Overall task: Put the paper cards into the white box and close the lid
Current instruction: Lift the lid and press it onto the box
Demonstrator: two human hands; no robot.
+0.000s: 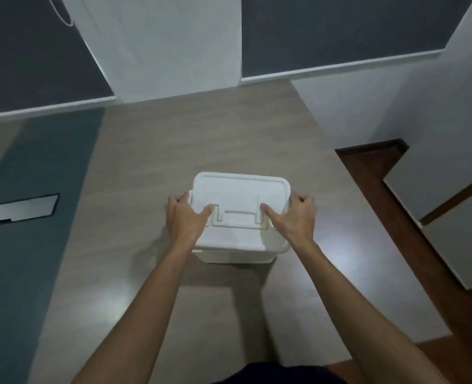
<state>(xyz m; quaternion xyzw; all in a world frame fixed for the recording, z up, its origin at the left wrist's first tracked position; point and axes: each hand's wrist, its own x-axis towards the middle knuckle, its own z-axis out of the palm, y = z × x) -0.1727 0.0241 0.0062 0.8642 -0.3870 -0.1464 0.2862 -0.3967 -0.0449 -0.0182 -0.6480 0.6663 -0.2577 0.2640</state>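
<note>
Both hands (186, 217) gripping box lid (240, 189).

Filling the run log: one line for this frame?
white box on table | lid on | left hand, right hand at lid sides | cards unseen

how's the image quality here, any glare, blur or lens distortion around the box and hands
Head view: soft overall, the white box washed out so its lid detail is faint; pale glare patches on the table near the arms; the left hand and right hand cast dim shadows; wide-angle bending tilts the walls outward at the edges.
</note>
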